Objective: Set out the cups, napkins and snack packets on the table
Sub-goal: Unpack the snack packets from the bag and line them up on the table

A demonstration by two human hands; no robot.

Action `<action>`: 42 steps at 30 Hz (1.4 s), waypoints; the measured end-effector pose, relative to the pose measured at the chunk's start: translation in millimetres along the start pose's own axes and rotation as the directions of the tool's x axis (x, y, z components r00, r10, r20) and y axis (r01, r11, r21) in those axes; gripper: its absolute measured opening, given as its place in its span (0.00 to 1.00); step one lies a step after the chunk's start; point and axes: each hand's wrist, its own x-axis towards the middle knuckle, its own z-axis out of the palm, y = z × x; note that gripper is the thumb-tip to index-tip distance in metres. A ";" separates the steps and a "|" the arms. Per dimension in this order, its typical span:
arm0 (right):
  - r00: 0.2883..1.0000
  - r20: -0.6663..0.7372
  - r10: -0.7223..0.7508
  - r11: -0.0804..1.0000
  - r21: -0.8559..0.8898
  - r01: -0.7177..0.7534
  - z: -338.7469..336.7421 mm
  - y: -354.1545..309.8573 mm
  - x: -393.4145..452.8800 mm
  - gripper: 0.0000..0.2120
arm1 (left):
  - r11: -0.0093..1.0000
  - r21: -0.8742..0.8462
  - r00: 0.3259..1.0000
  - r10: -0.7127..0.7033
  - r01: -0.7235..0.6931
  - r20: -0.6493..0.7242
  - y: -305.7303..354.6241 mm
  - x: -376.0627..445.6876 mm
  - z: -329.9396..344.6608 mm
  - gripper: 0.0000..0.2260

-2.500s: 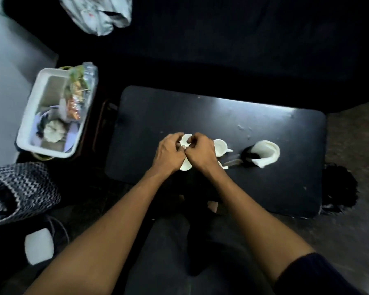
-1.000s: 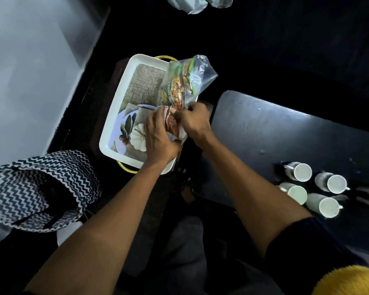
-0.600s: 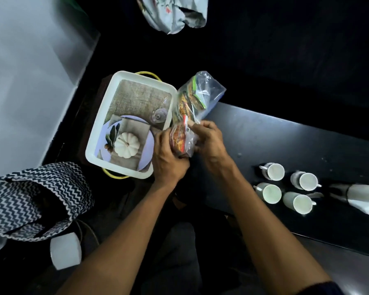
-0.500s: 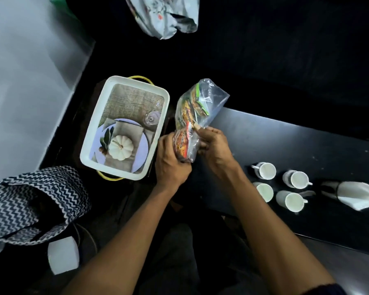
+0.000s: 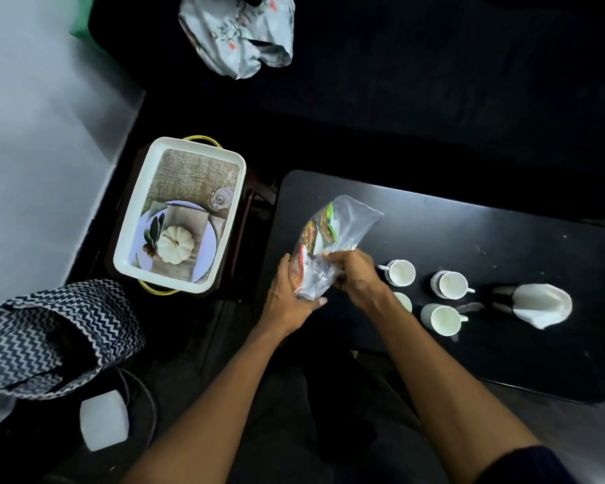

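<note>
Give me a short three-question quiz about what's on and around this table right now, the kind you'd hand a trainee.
1. How many white cups stand on the black table?
2. True or false: the clear bag of snack packets lies in the white tray.
3. Which hands hold the bag? A) left hand only B) right hand only C) both

Key:
1. Four, one partly hidden behind the right wrist.
2. False; it is held over the table's left end, and the tray shows only its printed picture.
3. C
</note>
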 end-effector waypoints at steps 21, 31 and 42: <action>0.960 -0.130 -0.246 0.958 -0.182 0.221 -11.2 26.6 -5.6 0.21 | 0.997 -0.050 0.975 0.039 -0.051 -0.217 37.4 -10.5 26.6 0.26; 0.949 -0.038 -0.313 0.934 -0.194 0.301 -1.3 7.1 -6.2 0.26 | 0.967 -0.033 0.852 0.208 -0.255 -0.481 49.5 -21.0 33.5 0.16; 0.952 0.221 -0.212 0.958 -0.146 0.248 -9.3 4.7 -14.2 0.15 | 0.885 -0.461 0.915 -0.243 0.072 -0.323 47.0 -4.6 19.0 0.12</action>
